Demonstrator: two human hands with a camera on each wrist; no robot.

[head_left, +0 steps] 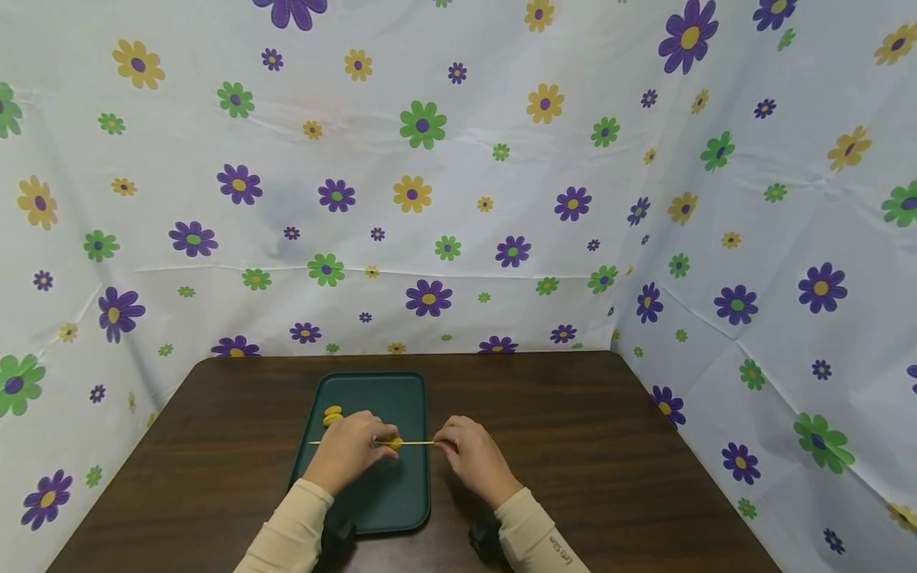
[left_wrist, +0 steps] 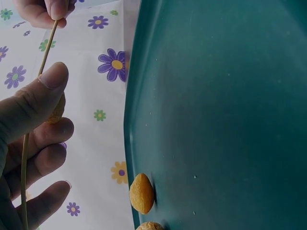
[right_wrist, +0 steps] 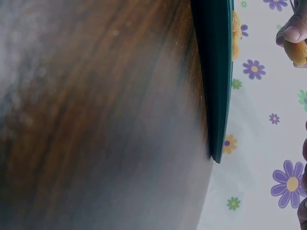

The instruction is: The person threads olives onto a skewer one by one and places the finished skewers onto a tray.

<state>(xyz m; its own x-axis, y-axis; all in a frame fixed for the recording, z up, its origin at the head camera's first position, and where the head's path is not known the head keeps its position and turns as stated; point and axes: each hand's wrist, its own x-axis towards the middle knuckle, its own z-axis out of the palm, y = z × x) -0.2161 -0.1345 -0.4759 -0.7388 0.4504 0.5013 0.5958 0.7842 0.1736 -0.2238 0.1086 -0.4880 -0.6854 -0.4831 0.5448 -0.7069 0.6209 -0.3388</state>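
A thin wooden skewer (head_left: 419, 442) lies crosswise between both hands, above the tray's right half. My left hand (head_left: 349, 447) pinches a yellow-orange oval food piece (left_wrist: 58, 109) between thumb and fingertips, and the skewer runs along it and on past the palm. How far the skewer passes through this piece is hidden by the thumb. With thumb and fingers, my right hand (head_left: 473, 455) grips the skewer's right end. Similar wrinkled yellow-orange pieces (left_wrist: 142, 194) sit at the tray's left side, just beyond the left hand.
Under the left hand is a dark green rectangular tray (head_left: 387, 505) with a raised rim, on a brown wooden table (head_left: 573, 446). Flower-printed white cloth (head_left: 473, 191) hangs behind the table and at its sides.
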